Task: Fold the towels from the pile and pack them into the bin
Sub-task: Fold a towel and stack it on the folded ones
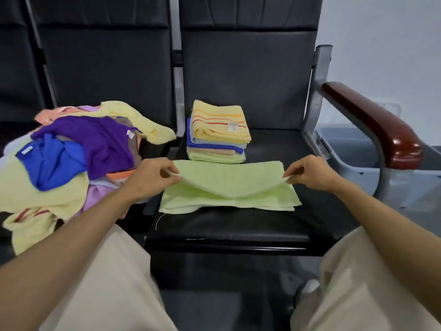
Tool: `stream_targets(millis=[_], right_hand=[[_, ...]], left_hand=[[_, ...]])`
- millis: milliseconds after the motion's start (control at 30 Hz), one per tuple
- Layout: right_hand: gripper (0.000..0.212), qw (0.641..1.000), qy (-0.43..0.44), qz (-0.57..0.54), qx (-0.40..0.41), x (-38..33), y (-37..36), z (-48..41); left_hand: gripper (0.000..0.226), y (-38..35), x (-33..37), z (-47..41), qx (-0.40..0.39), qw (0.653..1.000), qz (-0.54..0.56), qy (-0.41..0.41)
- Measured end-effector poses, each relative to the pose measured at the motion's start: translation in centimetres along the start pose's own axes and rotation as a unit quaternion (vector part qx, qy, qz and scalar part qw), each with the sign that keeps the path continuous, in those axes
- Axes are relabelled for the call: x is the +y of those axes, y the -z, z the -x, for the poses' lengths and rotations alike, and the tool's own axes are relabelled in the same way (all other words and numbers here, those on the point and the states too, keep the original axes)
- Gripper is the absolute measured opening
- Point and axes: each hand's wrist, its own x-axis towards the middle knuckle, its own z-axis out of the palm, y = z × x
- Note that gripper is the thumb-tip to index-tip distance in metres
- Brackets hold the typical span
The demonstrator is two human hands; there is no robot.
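Head view: your left hand (148, 177) and right hand (310, 173) each pinch a corner of the light green towel (229, 201), mid-fold. Next, lay the lifted half flat, edges matched.

Waiting-room seating, black padded seats (238, 80).
Right of seats: grey metal frame (319, 75), red-brown armrest (372, 125), white wall (381, 32).

One light green towel (229, 185) is out, with one left hand (152, 177) and one right hand (310, 173). One folded stack (217, 137) shows about five towels. There is one loose pile (71, 158) and one grey bin (346, 142).
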Motion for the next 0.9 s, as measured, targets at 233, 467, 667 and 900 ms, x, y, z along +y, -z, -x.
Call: stream_targets(millis=[233, 467, 667, 900], right_hand=[[0.010, 0.997, 0.021, 0.042, -0.062, 0.5, 0.2, 0.5], [0.016, 0.985, -0.047, 0.036, -0.160, -0.2, -0.9, 0.5], [0.039, 0.971, -0.209, 0.107, -0.046, 1.2, -3.5, -1.3], [0.039, 0.955, -0.248, 0.039, -0.155, 1.3, -4.2, -2.7]], left_hand=[[0.017, 0.6, -1.4, 0.6, -0.098, 0.993, -0.064, -0.017], [0.027, -0.5, -1.8, 0.1, -0.158, 0.983, -0.082, 0.039], [0.038, -2.3, -2.9, -1.7, -0.114, 0.968, -0.128, 0.184], [0.032, -2.6, -2.9, -1.9, -0.233, 0.926, -0.050, 0.294]])
